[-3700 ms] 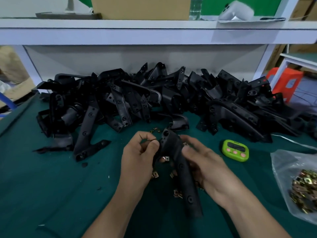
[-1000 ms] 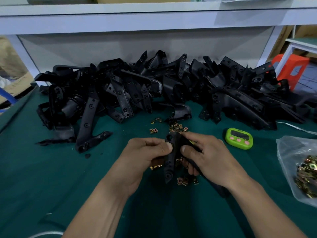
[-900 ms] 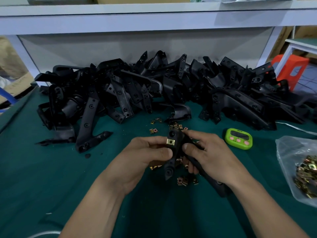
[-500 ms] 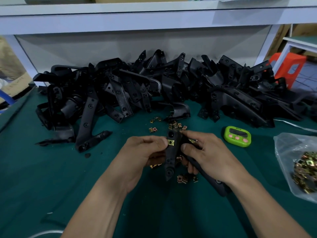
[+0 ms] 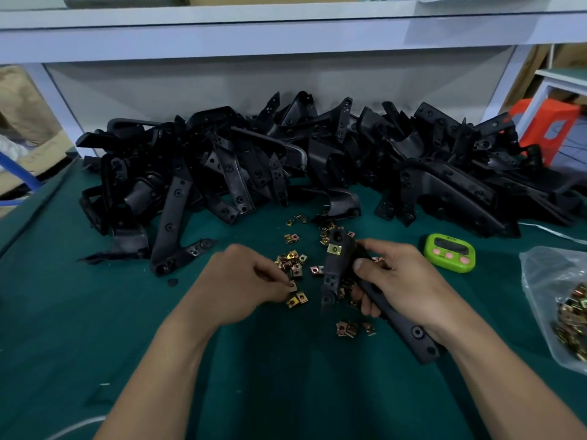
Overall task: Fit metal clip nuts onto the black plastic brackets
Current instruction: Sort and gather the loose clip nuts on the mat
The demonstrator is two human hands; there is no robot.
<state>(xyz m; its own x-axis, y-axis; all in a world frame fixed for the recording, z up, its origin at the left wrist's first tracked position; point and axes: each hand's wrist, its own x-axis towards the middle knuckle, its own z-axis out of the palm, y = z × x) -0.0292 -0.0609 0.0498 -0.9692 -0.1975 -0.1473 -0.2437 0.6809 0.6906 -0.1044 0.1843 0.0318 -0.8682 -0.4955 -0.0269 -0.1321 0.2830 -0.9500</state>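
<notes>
Holding one black bracket (image 5: 332, 277) in the right hand (image 5: 403, 290), near the middle of the table (image 5: 95, 312). The grip is clasping the bracket's long arm, with the thumb (image 5: 360, 265) pressing on its near face and the other fingers curling underneath. The bracket is sitting tilted, its upper end pointing toward the far edge and its long arm running back under the right palm, showing again beside the wrist. A fitted clip nut (image 5: 334, 249) is sitting on the bracket's upper end, brass face toward the camera, just below a round hole. The left hand (image 5: 244, 281) is hovering just left of the bracket, apart from it, its fingers curling down into the loose clip nuts (image 5: 290, 262) lying on the green surface. Its fingertips are touching one nut, but motion blur is hiding whether this grip is pinching the nut or only resting on it: cannot tell. More loose nuts are lying toward the near edge below the bracket and toward the far edge ahead of it. A pile of brackets (image 5: 286, 160) is running along the far edge, nearly corner to corner. A green timer (image 5: 449, 253) is lying just beyond the right hand, apart from it. A plastic bag (image 5: 540, 281) holding more nuts is lying at the right edge.
</notes>
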